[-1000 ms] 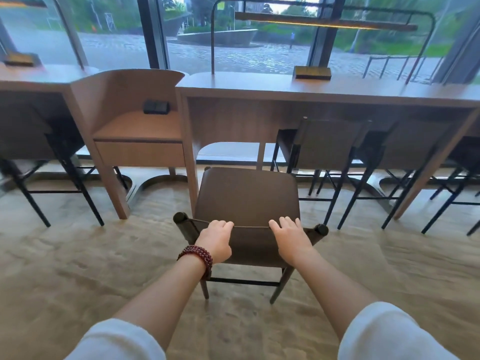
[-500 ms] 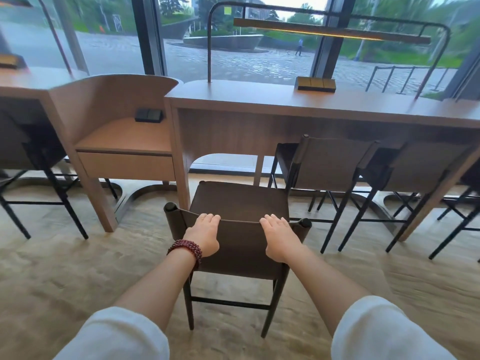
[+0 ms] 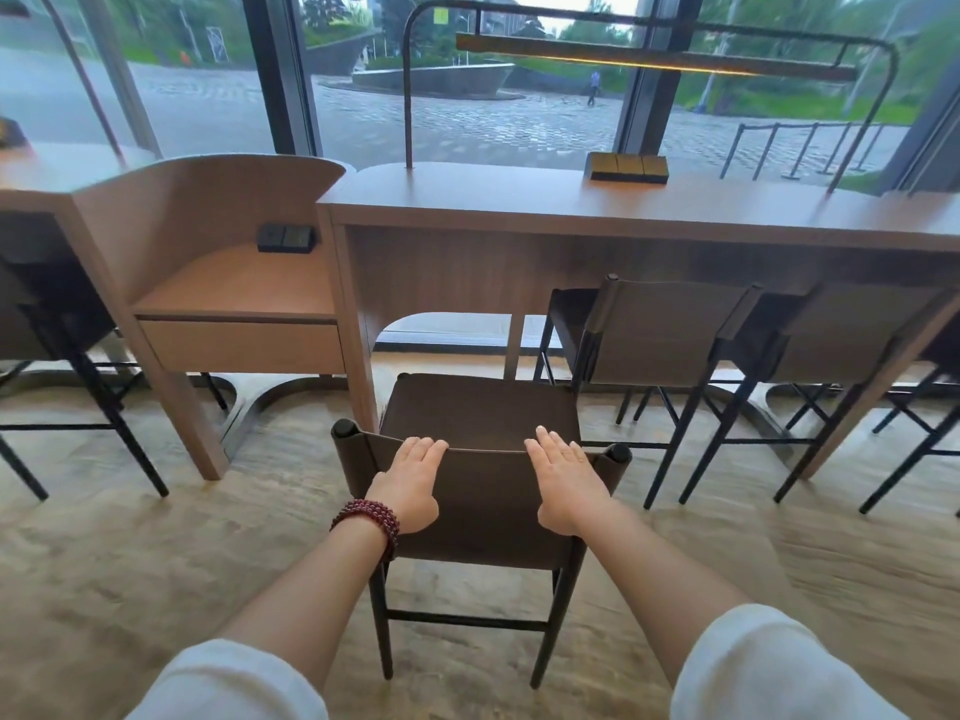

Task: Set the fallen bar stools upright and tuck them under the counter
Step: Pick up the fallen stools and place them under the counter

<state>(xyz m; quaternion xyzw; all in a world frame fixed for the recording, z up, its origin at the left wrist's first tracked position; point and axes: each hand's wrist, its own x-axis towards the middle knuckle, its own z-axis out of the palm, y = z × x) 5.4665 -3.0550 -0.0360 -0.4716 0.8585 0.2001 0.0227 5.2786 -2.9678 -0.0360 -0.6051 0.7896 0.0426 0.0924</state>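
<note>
Stool upright on all four legs, seat just short of the desk opening, backrest toward the person. Both hands flat on the backrest's outer face: left hand with fingers curled over the top edge, right hand with fingers laid straight over the same edge. Grip is more palm press than clamp; hands well apart, roughly symmetric about the backrest centre, each inboard of a round post cap.

Handling, my read: the backrest panel looks like a leather or fabric sling between two posts, so it will give a little under the palms. Frame is thin dark metal or wood, stiff, probably moderate weight. Tall and narrow, so a high push can tip it forward if the feet catch on the floor. Better hold is probably the top edge near the posts, or lower on the frame, pushing level.

Ahead of the grip: seat, then the desk's underside gap. Ahead-left: desk side panel, close to the seat's left corner, collision risk. Ahead-right: a neighbouring stool already tucked, another beyond it. Far left: a lower shelf unit.
</note>
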